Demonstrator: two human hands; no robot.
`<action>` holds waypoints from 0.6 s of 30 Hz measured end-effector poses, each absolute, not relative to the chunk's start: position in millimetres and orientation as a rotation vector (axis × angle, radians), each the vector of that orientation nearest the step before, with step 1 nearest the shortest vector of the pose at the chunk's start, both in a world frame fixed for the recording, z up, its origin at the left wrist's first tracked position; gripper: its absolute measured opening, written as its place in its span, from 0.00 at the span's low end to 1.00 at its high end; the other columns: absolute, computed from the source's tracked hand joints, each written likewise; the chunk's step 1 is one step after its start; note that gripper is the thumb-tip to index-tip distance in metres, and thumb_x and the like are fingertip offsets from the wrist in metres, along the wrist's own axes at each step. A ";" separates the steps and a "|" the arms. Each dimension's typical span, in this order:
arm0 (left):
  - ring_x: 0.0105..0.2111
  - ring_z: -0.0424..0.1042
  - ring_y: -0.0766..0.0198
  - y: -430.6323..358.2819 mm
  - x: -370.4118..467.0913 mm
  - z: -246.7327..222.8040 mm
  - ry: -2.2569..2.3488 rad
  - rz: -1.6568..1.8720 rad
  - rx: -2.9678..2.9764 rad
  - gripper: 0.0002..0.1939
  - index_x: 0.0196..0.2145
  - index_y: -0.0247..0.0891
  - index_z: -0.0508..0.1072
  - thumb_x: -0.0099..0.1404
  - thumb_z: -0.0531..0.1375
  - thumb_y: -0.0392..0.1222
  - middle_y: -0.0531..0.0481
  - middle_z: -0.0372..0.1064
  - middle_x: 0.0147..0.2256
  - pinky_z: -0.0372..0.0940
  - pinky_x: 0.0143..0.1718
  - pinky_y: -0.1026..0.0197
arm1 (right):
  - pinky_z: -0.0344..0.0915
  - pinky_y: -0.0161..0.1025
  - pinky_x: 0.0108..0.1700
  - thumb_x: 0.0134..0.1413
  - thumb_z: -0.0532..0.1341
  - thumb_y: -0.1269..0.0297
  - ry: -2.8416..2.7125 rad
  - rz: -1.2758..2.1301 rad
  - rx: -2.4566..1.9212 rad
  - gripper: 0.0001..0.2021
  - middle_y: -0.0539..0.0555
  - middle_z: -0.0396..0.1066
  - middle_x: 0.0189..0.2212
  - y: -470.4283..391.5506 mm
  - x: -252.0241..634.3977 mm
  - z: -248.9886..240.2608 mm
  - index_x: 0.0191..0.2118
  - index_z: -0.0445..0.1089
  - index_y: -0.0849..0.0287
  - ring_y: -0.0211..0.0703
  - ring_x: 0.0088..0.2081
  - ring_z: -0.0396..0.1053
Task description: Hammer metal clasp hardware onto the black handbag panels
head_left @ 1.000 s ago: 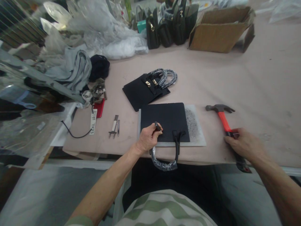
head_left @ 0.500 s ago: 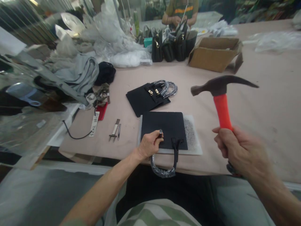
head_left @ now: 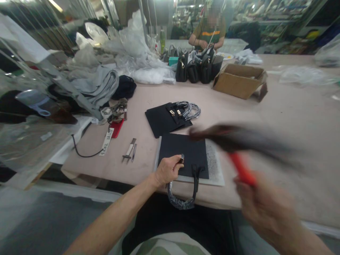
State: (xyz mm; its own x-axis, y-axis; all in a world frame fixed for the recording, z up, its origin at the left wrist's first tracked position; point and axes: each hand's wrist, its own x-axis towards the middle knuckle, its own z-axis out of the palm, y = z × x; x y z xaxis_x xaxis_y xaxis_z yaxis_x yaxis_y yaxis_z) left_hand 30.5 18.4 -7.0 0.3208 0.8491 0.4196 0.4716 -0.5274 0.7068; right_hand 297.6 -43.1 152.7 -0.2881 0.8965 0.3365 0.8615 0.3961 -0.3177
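My left hand (head_left: 168, 170) is closed around a short metal punch-like tool (head_left: 182, 158), its shiny top end showing above the fingers. It rests over a black bag panel (head_left: 192, 150) that lies on a pale speckled board (head_left: 215, 166). A handle (head_left: 180, 203) wrapped in clear plastic extends from the panel over the table's front edge. In my right hand (head_left: 268, 198) is a claw hammer (head_left: 239, 166) with a red-orange grip; its head is smeared by motion, to the right of the punch and above the board. The punch's lower end is hidden by my fingers.
Behind the board lie more black panels (head_left: 163, 118) with wrapped handles. A caliper (head_left: 129, 150) and a thin metal rod (head_left: 134, 153) lie to the left. Black bags (head_left: 193, 69), a cardboard box (head_left: 239, 83) and plastic wrapping (head_left: 151, 74) stand farther back. A person (head_left: 208, 35) sits across the table.
The hammer has swung down and left toward the punch, its head now blurred. My left hand keeps its hold on the panel. The camera view has tilted up slightly.
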 end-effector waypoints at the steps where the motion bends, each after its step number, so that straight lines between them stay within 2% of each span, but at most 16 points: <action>1: 0.32 0.78 0.62 18.4 30.5 -6.8 1.177 1.096 2.132 0.07 0.40 0.39 0.71 0.66 0.57 0.31 0.50 0.76 0.33 0.71 0.36 0.63 | 0.45 0.40 0.20 0.69 0.49 0.49 -2.259 0.097 -1.479 0.19 0.49 0.64 0.17 -44.3 295.6 149.3 0.29 0.62 0.51 0.39 0.15 0.56; 4: 0.32 0.78 0.62 18.6 30.5 -6.6 1.197 1.082 2.126 0.06 0.39 0.39 0.71 0.66 0.57 0.31 0.50 0.76 0.32 0.71 0.35 0.63 | 0.43 0.38 0.19 0.70 0.51 0.52 -2.300 0.075 -1.456 0.18 0.44 0.58 0.14 -45.9 289.2 150.8 0.28 0.58 0.52 0.36 0.12 0.51; 7: 0.34 0.78 0.61 18.7 30.0 -7.6 1.189 1.077 2.133 0.05 0.39 0.40 0.71 0.66 0.57 0.33 0.49 0.77 0.34 0.72 0.39 0.62 | 0.46 0.37 0.20 0.71 0.49 0.55 -2.138 -0.005 -1.453 0.15 0.44 0.57 0.15 -46.5 283.7 157.0 0.31 0.58 0.52 0.36 0.14 0.54; 9: 0.34 0.79 0.61 18.5 29.7 -8.3 1.209 1.079 2.139 0.05 0.39 0.40 0.72 0.66 0.58 0.33 0.49 0.77 0.34 0.72 0.38 0.62 | 0.43 0.38 0.20 0.71 0.48 0.55 -2.196 0.005 -1.440 0.16 0.45 0.58 0.15 -46.9 282.5 154.4 0.30 0.58 0.52 0.36 0.14 0.52; 12: 0.32 0.78 0.61 17.4 29.8 -7.9 1.239 1.050 2.128 0.05 0.39 0.40 0.72 0.67 0.58 0.33 0.49 0.77 0.33 0.71 0.36 0.63 | 0.40 0.39 0.20 0.68 0.49 0.52 -2.327 0.206 -1.551 0.18 0.45 0.57 0.14 -45.1 288.9 142.8 0.26 0.57 0.52 0.36 0.14 0.49; 16: 0.36 0.79 0.61 16.8 30.4 -5.8 1.212 1.055 2.091 0.04 0.39 0.39 0.72 0.67 0.58 0.33 0.48 0.78 0.35 0.73 0.41 0.62 | 0.50 0.37 0.23 0.65 0.49 0.47 -1.950 0.607 -1.868 0.20 0.47 0.59 0.17 -30.9 314.9 118.7 0.26 0.58 0.53 0.38 0.19 0.57; 18: 0.37 0.80 0.61 17.3 30.1 -5.6 1.205 1.064 2.064 0.04 0.39 0.39 0.73 0.67 0.59 0.34 0.48 0.78 0.36 0.73 0.42 0.61 | 0.54 0.37 0.24 0.65 0.47 0.47 -1.709 0.799 -2.022 0.20 0.48 0.60 0.18 -18.7 332.7 99.1 0.27 0.59 0.53 0.38 0.19 0.59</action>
